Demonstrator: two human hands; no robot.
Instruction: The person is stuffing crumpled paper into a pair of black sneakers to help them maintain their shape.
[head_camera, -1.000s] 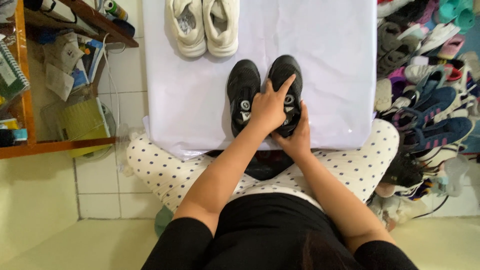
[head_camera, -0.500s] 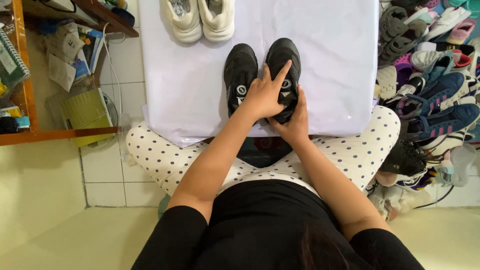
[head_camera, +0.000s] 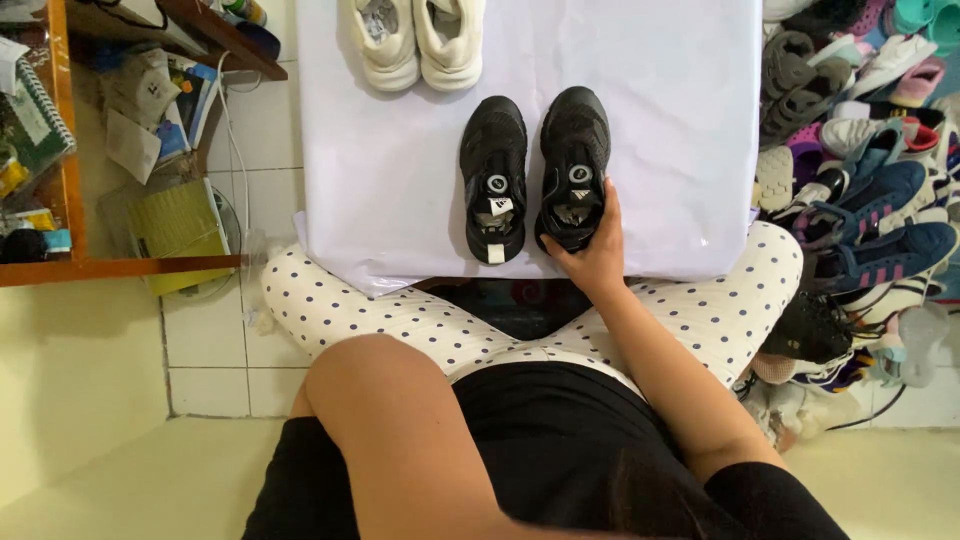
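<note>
**Black pair set on white sheet, right hand at heel**

Two black mesh sneakers are seen side by side, toes far, on a smooth, faintly creased white sheet (head_camera: 680, 150). The left black sneaker (head_camera: 494, 175) lies untouched. The right black sneaker (head_camera: 574, 160) is cupped at its near heel by the right hand (head_camera: 597, 255), fingers curled around it. A cream sneaker pair (head_camera: 417, 38) sits farther off. The left forearm (head_camera: 400, 440) is bent close to the body; its fingers are out of view.

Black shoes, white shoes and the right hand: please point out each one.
Black shoes (head_camera: 495, 170): head view, on the left shoe's toe.
White shoes (head_camera: 450, 45): head view, on the right shoe's upper.
Right hand (head_camera: 598, 255): head view, on the hand's back, at the heel of one black shoe.
</note>
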